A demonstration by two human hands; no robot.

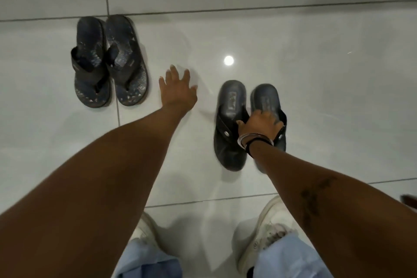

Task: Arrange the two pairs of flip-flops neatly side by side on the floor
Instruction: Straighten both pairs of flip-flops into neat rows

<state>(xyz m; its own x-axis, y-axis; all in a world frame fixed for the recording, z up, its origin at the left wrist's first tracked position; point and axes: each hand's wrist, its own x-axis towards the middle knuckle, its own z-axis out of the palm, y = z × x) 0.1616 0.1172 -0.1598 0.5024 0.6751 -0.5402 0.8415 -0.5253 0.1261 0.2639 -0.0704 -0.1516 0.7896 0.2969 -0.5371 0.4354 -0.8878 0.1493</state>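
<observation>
A patterned blue pair of flip-flops lies side by side on the white tiled floor at the upper left, toes toward me. A plain dark pair of flip-flops sits to the right of centre, slightly blurred. My right hand, with bangles at the wrist, grips the straps of the dark pair where the two flip-flops meet. My left hand is spread open between the two pairs, fingers apart, holding nothing, just above or on the floor.
Glossy white floor tiles with dark grout lines surround everything; a ceiling light reflection shines between the pairs. My white sneakers and light blue trouser legs stand at the bottom edge.
</observation>
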